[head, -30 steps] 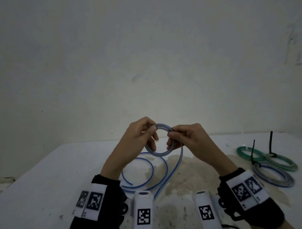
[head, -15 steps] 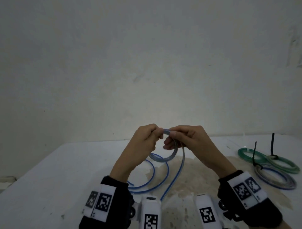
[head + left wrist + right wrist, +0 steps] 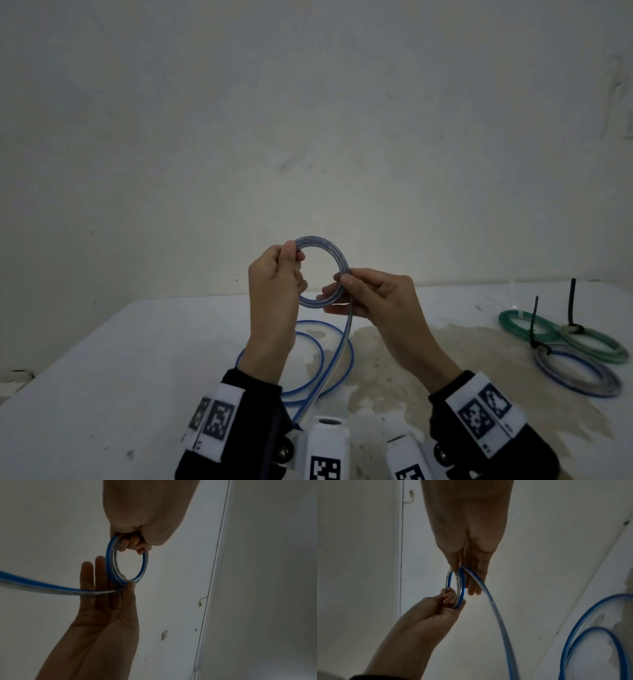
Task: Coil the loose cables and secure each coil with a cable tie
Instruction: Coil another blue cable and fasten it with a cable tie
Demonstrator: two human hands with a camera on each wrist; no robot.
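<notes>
Left hand (image 3: 274,274) pinches the blue coil (image 3: 322,270) at ten o'clock above the worktop (image 3: 102,377) — steadying it — while right hand (image 3: 373,301) pinches it at four, feeding slack

Beyond the fingers I see a plain wall (image 3: 308,120), scuffed at its far right. Under them the table (image 3: 120,359) is white, with a brownish stain (image 3: 394,359) spreading below and to the right. On the left wrist view, a small switch plate (image 3: 164,635) sits on the wall below the fingers.
</notes>
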